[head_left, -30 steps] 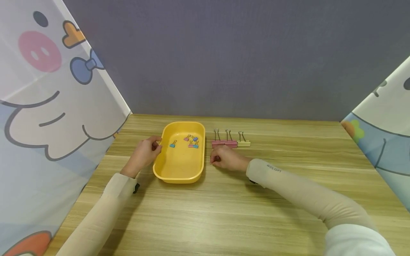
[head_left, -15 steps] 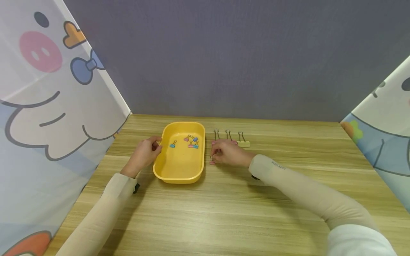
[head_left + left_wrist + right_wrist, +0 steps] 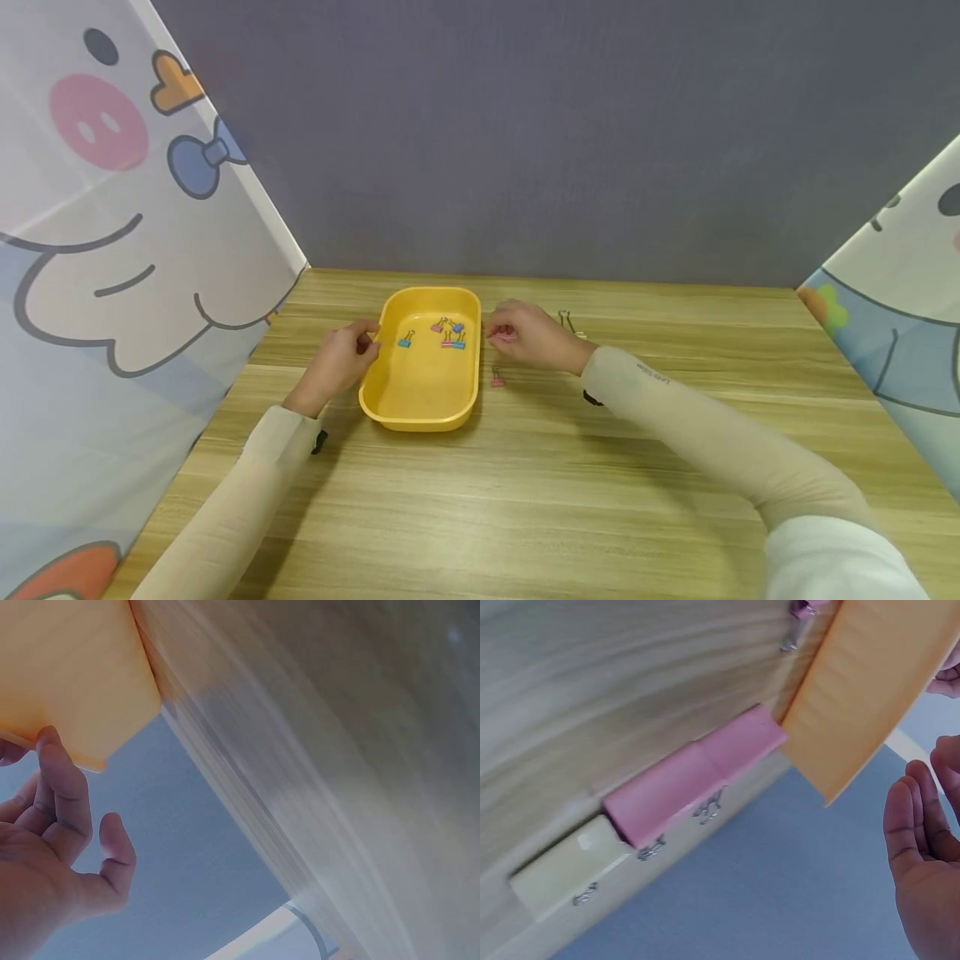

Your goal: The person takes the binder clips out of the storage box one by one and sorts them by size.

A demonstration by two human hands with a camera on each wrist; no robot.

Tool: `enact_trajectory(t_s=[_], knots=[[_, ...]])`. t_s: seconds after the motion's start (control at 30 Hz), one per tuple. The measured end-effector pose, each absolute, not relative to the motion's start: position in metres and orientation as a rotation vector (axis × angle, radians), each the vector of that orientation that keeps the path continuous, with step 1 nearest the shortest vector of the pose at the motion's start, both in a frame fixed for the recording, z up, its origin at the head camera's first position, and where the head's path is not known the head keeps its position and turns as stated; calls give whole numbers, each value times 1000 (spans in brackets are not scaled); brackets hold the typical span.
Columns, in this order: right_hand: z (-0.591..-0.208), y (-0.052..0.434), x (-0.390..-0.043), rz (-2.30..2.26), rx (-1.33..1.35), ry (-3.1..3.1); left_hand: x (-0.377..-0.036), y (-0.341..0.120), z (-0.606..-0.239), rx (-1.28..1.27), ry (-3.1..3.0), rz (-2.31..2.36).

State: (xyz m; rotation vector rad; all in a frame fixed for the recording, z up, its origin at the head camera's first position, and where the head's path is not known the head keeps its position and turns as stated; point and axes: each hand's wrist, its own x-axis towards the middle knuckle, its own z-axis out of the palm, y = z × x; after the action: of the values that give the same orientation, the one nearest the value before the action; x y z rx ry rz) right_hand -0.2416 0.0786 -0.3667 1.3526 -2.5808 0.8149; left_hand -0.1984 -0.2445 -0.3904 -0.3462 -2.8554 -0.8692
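My left hand (image 3: 343,357) is at the left rim of a yellow tray (image 3: 375,392), fingertips touching the rim in the left wrist view. My right hand (image 3: 531,335) hovers near the tray's right side, fingers bent, nothing visible in them. Two large pink binder clips (image 3: 667,791) and a large yellow binder clip (image 3: 570,864) stand in a row; in the head view the right hand hides most of the pink ones. A small pink binder clip (image 3: 497,382) stands on the table, right of the tray and nearer to me.
Inside the tray lie several small binder clips, among them a blue-green clip (image 3: 405,342) off to the left. The wooden table (image 3: 465,517) ends at a grey back panel (image 3: 525,150). Printed cloth walls stand at both sides.
My right hand has let go of the small pink binder clip, which now stands on the table. It has moved away from me, over the large pink clips. The left hand stays put.
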Motion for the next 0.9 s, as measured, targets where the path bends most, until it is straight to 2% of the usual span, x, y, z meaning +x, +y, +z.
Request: enact_trajectory(t_s=[0.33,0.67,0.9], knots=[[-354,55,-243,852,1374,-2594,-198,-245,-389,-361,-2846,-887],[-356,23,-249,838,1454,-2661,-198,-245,-389,-355,-2839,-882],[-360,5,-260,778,1414,-2814,-198,-245,-389,-352,-2854,-881]])
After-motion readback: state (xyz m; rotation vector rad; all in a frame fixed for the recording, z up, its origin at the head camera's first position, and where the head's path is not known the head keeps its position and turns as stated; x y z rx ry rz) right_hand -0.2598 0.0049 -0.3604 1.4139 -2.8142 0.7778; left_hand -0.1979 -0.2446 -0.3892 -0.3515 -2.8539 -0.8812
